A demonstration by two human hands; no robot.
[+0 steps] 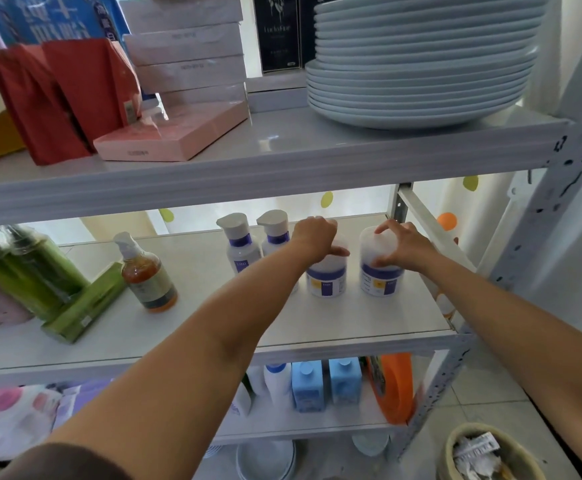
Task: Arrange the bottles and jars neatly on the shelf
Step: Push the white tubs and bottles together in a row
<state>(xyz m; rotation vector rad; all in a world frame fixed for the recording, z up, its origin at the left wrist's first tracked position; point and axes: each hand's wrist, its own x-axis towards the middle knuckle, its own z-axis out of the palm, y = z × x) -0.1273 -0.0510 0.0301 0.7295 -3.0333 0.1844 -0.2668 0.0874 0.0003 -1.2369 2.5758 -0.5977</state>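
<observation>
Our left hand (317, 237) grips the left jar (327, 282) and our right hand (405, 247) the right jar (381, 278), both on the shelf (213, 306). Just left of them the white bottles (242, 245) stand aligned. Farther left, the amber bottle (149, 278) and green bottles (40, 268) seem unsorted.

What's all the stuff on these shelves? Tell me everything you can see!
plates: one tall stack, pale blue, top shelf right
bags: two, red, top shelf left
box: one, pink, beside the bags
left jar: one, white with blue band, middle shelf right
right jar: one, same colours, beside it, apart
white bottles: two, white and blue, left of the jars
pump bottle: one, amber, middle shelf
green bottles: two, middle shelf left
blue bottles: two, lower shelf
jug: one, orange, lower shelf right
basket: one, tan, floor right
left grip: holds left jar's lid
right grip: holds right jar's lid
</observation>
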